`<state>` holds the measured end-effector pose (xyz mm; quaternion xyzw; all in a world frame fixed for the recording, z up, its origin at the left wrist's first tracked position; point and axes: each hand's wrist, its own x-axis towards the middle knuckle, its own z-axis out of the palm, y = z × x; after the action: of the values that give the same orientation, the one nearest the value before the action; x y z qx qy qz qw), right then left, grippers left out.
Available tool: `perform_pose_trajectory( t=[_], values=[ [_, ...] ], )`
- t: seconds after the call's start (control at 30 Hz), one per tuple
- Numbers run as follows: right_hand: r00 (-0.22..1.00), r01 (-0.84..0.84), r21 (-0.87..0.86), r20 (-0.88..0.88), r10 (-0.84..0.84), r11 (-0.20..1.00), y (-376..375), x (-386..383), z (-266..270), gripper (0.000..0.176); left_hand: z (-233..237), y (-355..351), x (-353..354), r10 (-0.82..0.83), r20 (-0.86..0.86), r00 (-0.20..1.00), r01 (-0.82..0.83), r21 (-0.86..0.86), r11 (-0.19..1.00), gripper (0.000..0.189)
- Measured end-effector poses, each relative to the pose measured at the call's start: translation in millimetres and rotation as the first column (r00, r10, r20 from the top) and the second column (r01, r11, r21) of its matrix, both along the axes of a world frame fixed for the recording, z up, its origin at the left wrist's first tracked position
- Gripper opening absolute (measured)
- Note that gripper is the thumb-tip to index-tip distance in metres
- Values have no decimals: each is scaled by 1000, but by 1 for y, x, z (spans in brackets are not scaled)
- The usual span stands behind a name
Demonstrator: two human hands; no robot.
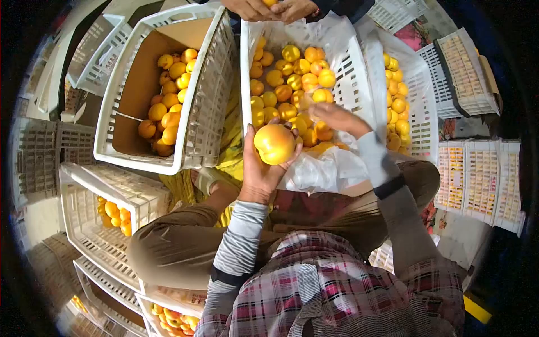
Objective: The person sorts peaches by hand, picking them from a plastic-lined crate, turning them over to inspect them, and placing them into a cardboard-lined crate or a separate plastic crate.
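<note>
In my left hand rests a large yellow-orange peach, with the thumb on one side and the fingertips curled round the other. It is held above the near end of a white crate. My right hand is over the right part of the same crate, just above the fruit there. Motion smears its fingers, so I cannot see whether they hold anything. Many yellow peaches lie inside on a clear plastic liner, which bunches up at the near end.
A co-worker's hands hold a fruit beyond the crate's far end. To the left stands a cardboard-lined crate of peaches; another lined crate stands to the right. More crates are at lower left. Stacked baskets stand far right.
</note>
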<state>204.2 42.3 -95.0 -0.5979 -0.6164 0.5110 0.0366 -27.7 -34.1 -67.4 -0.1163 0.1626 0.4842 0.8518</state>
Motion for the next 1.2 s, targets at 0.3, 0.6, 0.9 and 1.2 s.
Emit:
perform_pose_trajectory(
  t=[0.3, 0.6, 0.9, 1.2],
  values=[
    [668, -498, 47, 657, 349, 866, -54, 54, -191, 47, -23, -1, 4, 19, 379, 925, -37, 39, 999, 39],
    [518, -394, -230, 744, 422, 890, -67, -1, -92, 43, -24, 1, 11, 64, -6, 998, -64, 2, 998, 23],
    [866, 462, -286, -58, -497, 839, -30, 32, -6, 40, -15, 3, 14, -14, -67, 998, 14, -8, 1000, 31],
    [367, 402, -440, -726, -581, 803, -24, -17, 48, 36, -8, 2, 21, -224, -225, 948, 261, 148, 954, 52]
  ],
)
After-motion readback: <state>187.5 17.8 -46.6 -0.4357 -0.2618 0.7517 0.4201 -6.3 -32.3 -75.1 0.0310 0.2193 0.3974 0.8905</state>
